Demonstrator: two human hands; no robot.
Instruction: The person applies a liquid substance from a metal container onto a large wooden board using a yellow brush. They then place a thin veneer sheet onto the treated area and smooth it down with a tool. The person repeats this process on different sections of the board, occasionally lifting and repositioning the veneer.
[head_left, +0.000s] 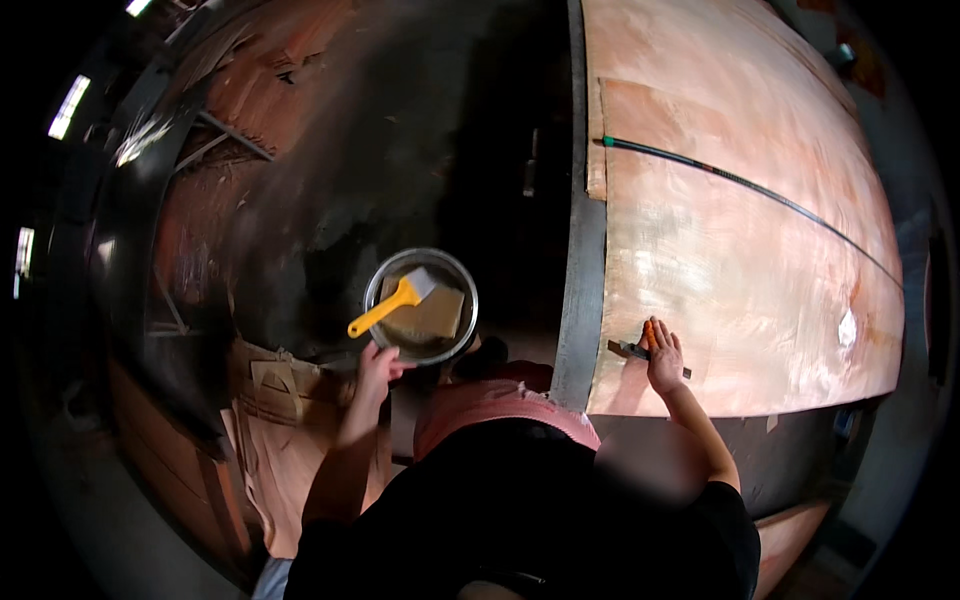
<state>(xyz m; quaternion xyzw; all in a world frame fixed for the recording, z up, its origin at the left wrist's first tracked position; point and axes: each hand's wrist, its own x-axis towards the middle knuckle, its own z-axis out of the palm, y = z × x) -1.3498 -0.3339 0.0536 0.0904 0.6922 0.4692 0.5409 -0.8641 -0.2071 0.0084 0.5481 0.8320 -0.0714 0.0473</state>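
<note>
My left hand [376, 372] is at the near left rim of a round metal bowl [472, 292], its fingers closed on the edge. Inside the bowl lies a tan block [438, 316], perhaps a sponge. A yellow-handled tool [384, 310] with a pale flat end rests across the bowl, its handle jutting over the rim above my left hand; brush or scraper, I cannot make out. Over the near left part of a pale wood veneer sheet [740, 270], my right hand [664, 368] grips an orange-handled tool [651, 334]. A dark flat blade [628, 349] shows on both sides of the hand.
A thin dark rod with a green tip [700, 167] lies across the sheet. A grey metal edge [583, 270] runs along the stack's left side. Reddish veneer pieces [265, 90] lie at the far left, more torn sheets [290, 410] at the near left.
</note>
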